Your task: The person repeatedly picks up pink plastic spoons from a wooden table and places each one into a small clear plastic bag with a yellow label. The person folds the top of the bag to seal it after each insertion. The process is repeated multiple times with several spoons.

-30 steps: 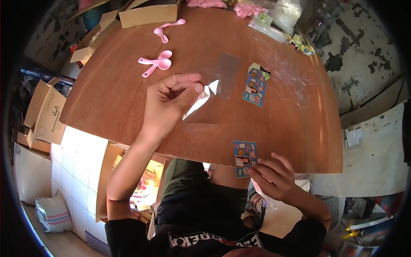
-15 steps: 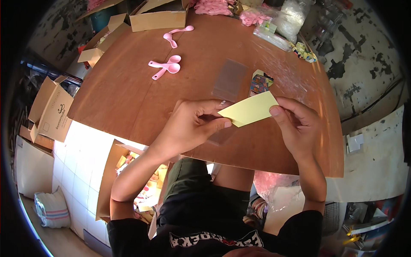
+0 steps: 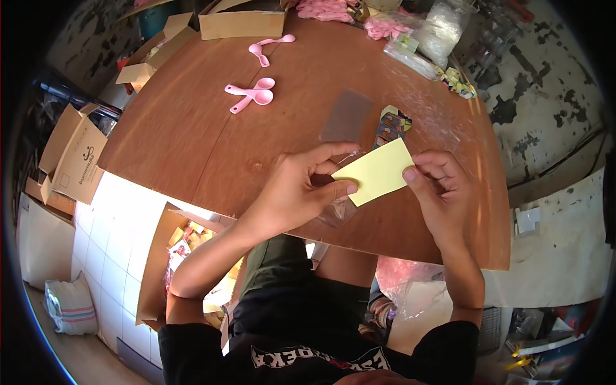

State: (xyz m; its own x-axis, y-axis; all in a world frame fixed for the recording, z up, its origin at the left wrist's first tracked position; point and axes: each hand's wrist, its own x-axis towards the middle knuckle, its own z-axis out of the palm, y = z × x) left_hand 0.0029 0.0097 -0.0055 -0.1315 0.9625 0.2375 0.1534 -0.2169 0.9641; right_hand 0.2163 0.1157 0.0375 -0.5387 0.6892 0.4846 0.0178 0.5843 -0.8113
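A pale yellow paper card is held between my two hands above the near part of the brown table. My left hand pinches the card's left end, thumb on top. Clear plastic, seemingly a thin bag, hangs below that hand and shows by its index fingertip. My right hand grips the card's right edge between thumb and fingers. Just beyond the card lies a stack of printed cards with dark, colourful pictures. A flat clear plastic bag rests to their left.
Two crossed pink measuring spoons lie at the table's left, with more pink spoons behind. Cardboard boxes and plastic packs line the far edge. An open carton of yellow cards stands below on the left.
The card has tilted more steeply and now shows more of its face. My left index finger has lifted, and clear plastic shows at its tip. The view has shifted slightly.
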